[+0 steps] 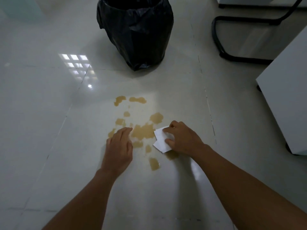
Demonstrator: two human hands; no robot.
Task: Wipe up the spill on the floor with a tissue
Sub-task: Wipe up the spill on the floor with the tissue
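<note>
Pressing one folded white tissue point(162, 140) flat at the right edge of the tan spill point(143, 132), right hand point(181, 138) gripping it, left hand point(118, 147) empty with fingers loosely extended over the puddle, pale tiled floor point(49, 113), one black-lined bin point(135, 30) beyond, roughly ten separate patches.

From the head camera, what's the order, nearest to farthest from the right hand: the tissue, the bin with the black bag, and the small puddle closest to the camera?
1. Tissue: held under the right hand, at the spill's right edge.
2. Small puddle: just down and left of that hand.
3. Bin: far ahead, at the top of the view.
</note>
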